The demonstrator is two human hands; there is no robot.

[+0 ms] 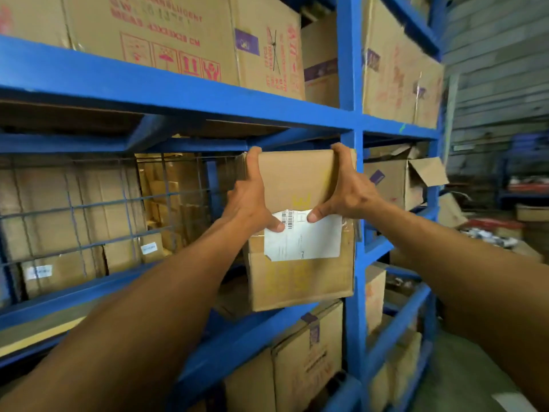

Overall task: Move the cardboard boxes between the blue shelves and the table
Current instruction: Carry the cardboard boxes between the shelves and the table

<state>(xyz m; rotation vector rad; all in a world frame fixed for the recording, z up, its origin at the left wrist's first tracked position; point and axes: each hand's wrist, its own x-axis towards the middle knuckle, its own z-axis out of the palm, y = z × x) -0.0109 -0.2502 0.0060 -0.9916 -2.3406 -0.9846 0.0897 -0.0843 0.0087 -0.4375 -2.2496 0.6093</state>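
Two hands grip one cardboard box at the front edge of the middle level of the blue shelves, hard against the upright. The left hand and right hand each hook fingers over its top edge, thumbs on the front face. The box is either leaving or entering the shelf; I cannot tell which. Next comes a level carry, clear of the beam above. Its white label bears a barcode, its text unreadable. The big box overhead shows red print ending "CM" and handling symbols.
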